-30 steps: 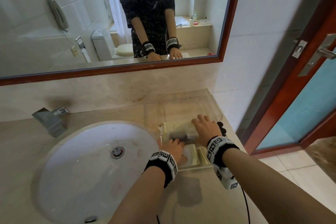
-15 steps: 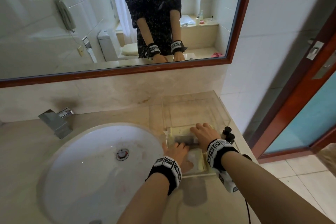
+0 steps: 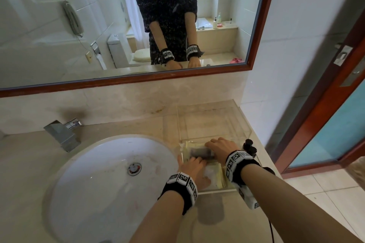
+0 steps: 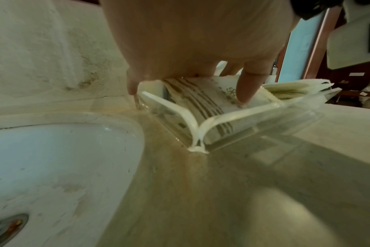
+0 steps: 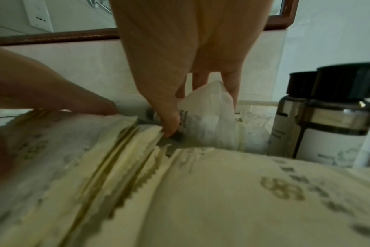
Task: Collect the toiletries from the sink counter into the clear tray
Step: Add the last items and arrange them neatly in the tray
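The clear tray (image 3: 209, 124) stands on the counter to the right of the sink, and its far half shows only bare base. Cream packets (image 3: 216, 178) (image 5: 180, 192) fill its near end. My left hand (image 3: 194, 165) (image 4: 188, 73) reaches in with straight fingers pressing on the packets (image 4: 201, 97), its thumb outside the tray wall (image 4: 222, 117). My right hand (image 3: 219, 146) (image 5: 201, 115) pinches a dark item in a clear-white wrapper (image 3: 201, 153) (image 5: 213, 132) that lies across the packets. Two black-capped bottles (image 3: 249, 147) (image 5: 336, 120) stand in the tray's right side.
The white basin (image 3: 98, 173) with a chrome faucet (image 3: 62, 134) lies to the left. A wood-framed mirror (image 3: 118, 25) hangs behind the counter. A white wall and a red-framed door (image 3: 325, 114) close the right side. The counter's front edge is near my forearms.
The head view has tilted and shifted slightly. Both hands stay in the tray's near end, and the right hand has drawn a little closer over the wrapped item.
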